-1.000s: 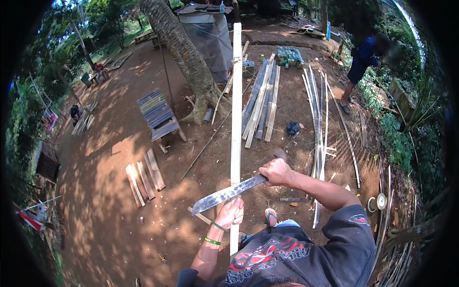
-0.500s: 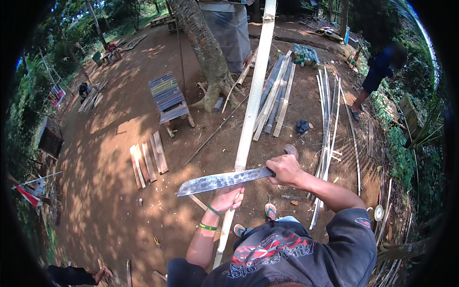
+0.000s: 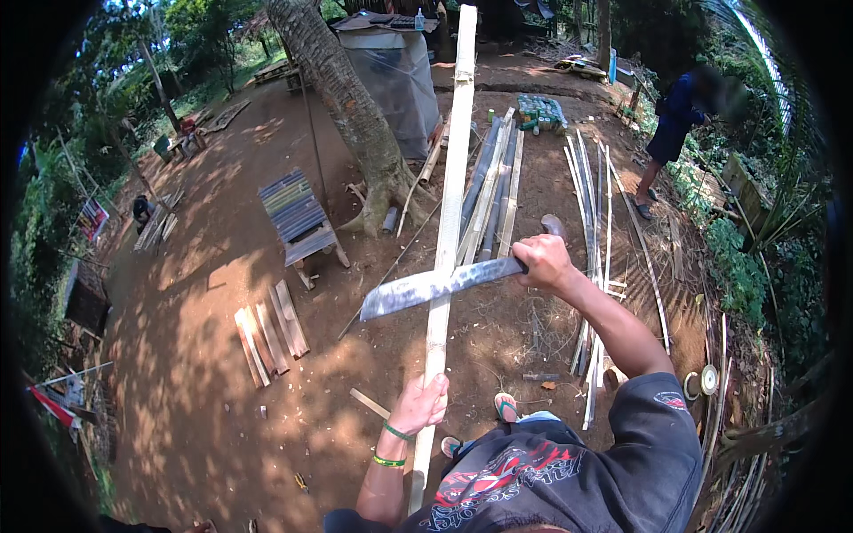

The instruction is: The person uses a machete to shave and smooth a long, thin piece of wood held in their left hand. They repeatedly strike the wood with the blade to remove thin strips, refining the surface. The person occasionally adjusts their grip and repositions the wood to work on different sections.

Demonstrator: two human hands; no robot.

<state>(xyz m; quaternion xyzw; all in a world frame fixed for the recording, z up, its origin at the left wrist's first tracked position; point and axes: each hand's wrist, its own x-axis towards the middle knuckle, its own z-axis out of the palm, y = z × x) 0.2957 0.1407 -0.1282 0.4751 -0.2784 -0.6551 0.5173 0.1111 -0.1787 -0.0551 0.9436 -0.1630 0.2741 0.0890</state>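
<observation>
A long pale split-bamboo strip (image 3: 455, 169) runs from beside my body far out ahead, its far end raised. Low on the strip, my left hand (image 3: 419, 404) is closed around it, green and yellow bands on the wrist. My right hand (image 3: 545, 262) is closed on the dark handle of a machete (image 3: 395, 297), whose brown butt sticks out behind the fist. The wide, mottled grey blade lies crosswise over the strip, ahead of my left hand, its tip pointing left. Whether the edge bites into the bamboo cannot be made out.
Short split bamboo pieces (image 3: 284, 320) lie on the dirt at left, near a slatted bamboo seat (image 3: 293, 213). A tree trunk (image 3: 351, 115) rises behind. Long bamboo strips (image 3: 591, 204) lie at right, and a person (image 3: 673, 124) stands beyond them. Bottles (image 3: 540, 113) are bundled farther back.
My right hand and the machete have moved forward along the strip, away from my left hand. The blade was just above the left hand before. My view has shifted slightly.
</observation>
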